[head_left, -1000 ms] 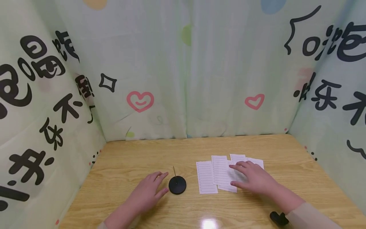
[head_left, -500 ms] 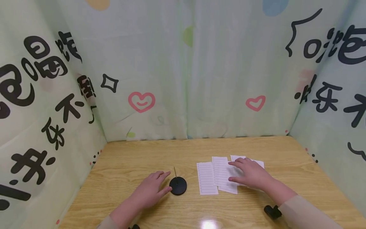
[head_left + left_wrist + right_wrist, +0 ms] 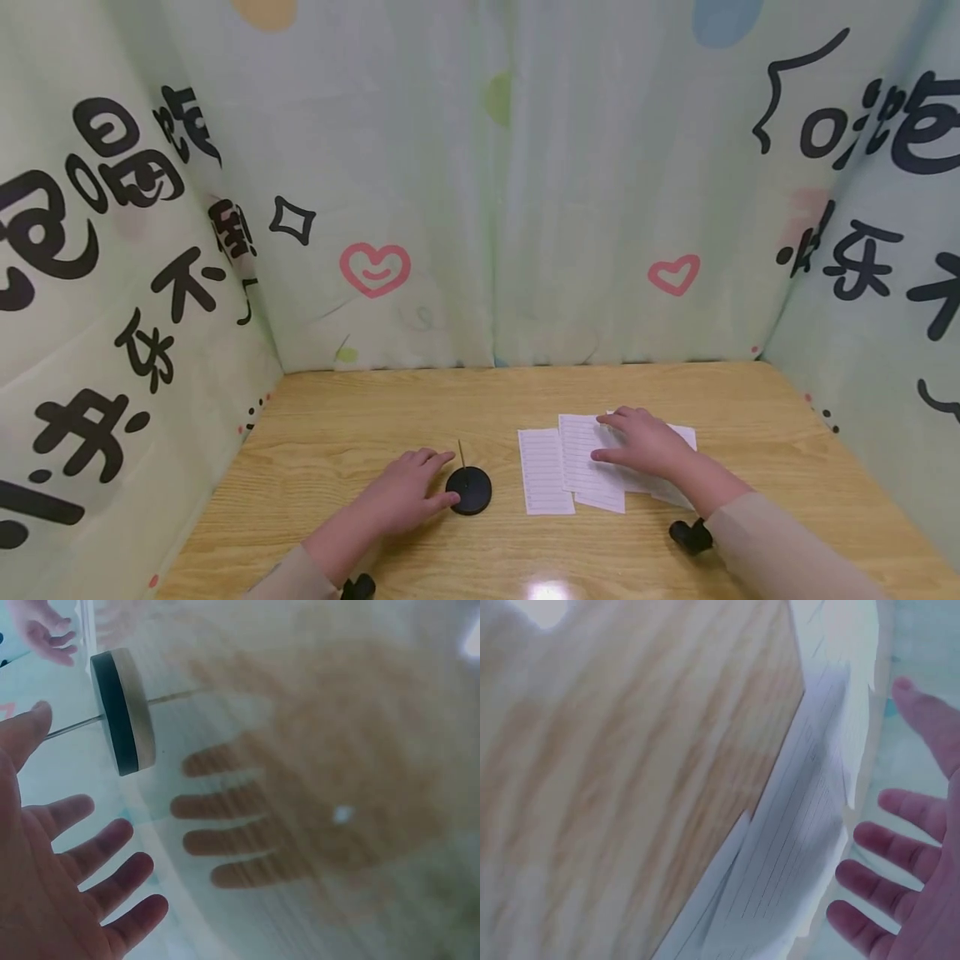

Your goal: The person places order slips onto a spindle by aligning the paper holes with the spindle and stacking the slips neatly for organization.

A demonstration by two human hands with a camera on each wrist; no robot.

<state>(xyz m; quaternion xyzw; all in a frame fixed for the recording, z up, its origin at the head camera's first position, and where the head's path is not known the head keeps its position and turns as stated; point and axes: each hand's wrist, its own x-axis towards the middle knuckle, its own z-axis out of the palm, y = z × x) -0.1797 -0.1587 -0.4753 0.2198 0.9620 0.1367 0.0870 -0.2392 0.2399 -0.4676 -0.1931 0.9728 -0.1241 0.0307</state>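
Observation:
A receipt spike stands on the wooden table, its round black base bearing a thin upright rod. Just left of it is my left hand, fingers spread and thumb tip overlapping the base's edge in the head view. In the left wrist view the base shows beyond the loosely extended fingers. Several lined white paper slips lie partly overlapped to the right of the spike. My right hand hovers over them with fingers apart, hiding some; the right wrist view shows slips below it.
The wooden table ends at a pale printed curtain at the back, with more curtain at both sides. A black wrist device hangs under the right wrist, another under the left.
My right hand has moved left and slightly away over the slips. My left hand has edged right, its thumb now overlapping the spike's base. The slips and spike lie as before.

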